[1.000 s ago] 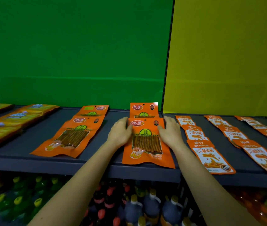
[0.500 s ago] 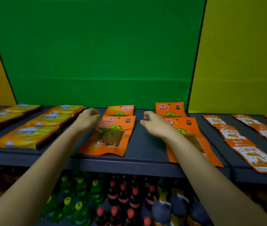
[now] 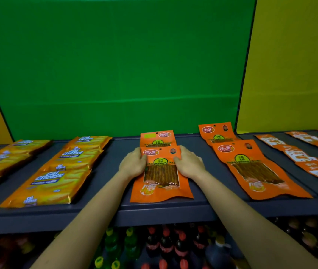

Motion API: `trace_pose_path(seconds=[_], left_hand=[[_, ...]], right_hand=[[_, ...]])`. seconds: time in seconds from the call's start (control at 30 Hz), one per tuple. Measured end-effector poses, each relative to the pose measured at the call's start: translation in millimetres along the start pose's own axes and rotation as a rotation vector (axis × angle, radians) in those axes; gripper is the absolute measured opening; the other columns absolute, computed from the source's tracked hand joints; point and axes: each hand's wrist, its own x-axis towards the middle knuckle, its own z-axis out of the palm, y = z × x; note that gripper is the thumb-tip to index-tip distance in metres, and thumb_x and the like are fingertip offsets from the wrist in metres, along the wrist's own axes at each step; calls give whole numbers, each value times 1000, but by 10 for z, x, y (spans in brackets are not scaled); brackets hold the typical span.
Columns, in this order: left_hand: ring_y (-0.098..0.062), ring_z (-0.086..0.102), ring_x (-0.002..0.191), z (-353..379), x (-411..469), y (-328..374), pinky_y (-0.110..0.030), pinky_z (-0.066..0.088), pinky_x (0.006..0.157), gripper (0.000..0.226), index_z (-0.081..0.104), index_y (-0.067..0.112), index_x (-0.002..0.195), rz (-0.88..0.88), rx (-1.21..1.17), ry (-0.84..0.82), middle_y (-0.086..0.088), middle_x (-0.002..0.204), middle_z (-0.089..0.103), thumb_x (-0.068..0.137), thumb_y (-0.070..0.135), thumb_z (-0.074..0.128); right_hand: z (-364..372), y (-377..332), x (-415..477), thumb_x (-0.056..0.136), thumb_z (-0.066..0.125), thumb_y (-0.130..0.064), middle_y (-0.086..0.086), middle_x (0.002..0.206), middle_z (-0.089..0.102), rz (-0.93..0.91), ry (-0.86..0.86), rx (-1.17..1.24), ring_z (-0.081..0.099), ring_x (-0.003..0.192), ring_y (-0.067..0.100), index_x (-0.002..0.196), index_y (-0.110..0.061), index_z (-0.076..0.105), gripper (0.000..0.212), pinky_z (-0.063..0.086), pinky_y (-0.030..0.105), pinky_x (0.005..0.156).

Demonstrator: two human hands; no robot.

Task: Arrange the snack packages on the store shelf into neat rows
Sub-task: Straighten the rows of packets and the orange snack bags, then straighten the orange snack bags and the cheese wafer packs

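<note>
Both hands are on the front orange package [image 3: 161, 179], which lies flat on the dark shelf [image 3: 173, 210] with its bottom edge close to the shelf's front lip. The left hand [image 3: 133, 164] grips the package's upper left edge and the right hand [image 3: 189, 164] grips its upper right edge. On each hand the fingers are curled together round the edge, with the thumb laid over the printed face. Whether the fingertips reach under the film cannot be told.

Just beyond the fingers lies a second orange package [image 3: 157, 138], its lower part covered by the top of the held one. The two make one column running toward the green back panel [image 3: 115, 65].

Outward from the right hand's fingers, well apart, two more orange packages [image 3: 251, 167] lie in an overlapping column that slants on the shelf. Past them lie rows of narrow orange-and-white packets [image 3: 297, 154]. Outward from the left hand's fingers lie rows of yellow Cal Cheese packs [image 3: 47, 183]. Below the wrists, under the shelf, stand capped bottles [image 3: 166, 243].
</note>
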Motion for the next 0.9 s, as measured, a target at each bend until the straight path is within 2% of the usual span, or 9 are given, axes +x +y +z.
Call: trace_pose_path(seconds=[0.3,0.43,0.63,0.77,0.9], left_hand=[[-29,49,121,8,31,-61,-36,39,94,38,37,8,132,21,-26,30,-13,134,51,97,20,36],[-30,46,124,12,31,-68,-37,38,96,40,34,6,135,16,8,46,-15,137,48,97,19,36],[-31,37,131,22,-15,-45,-38,34,102,49,26,0,140,-2,18,77,-19,143,40,96,18,36],[-32,34,133,-88,-97,-34,-36,28,106,43,35,-6,134,33,-13,153,-23,143,38,95,12,39],[-34,50,121,-473,-180,-116,-39,40,100,34,51,2,124,54,-31,287,-21,131,54,94,13,41]], right_hand=[[100,-131,11,97,36,-28,8,141,45,-10,-1,-57,41,131,25,138,-12,36,44,27,40,111],[126,-154,-6,98,36,-29,9,144,42,-15,0,-67,38,133,25,141,-10,32,48,26,39,111],[96,-142,8,97,36,-31,9,141,45,-25,-19,-59,39,132,27,137,-12,37,44,27,40,110],[-27,-172,0,98,36,-36,12,154,24,-7,-42,57,20,142,30,144,-14,29,52,20,43,115],[-178,-365,-99,96,44,-27,8,150,32,-89,39,165,28,137,27,141,-13,35,49,25,39,111]])
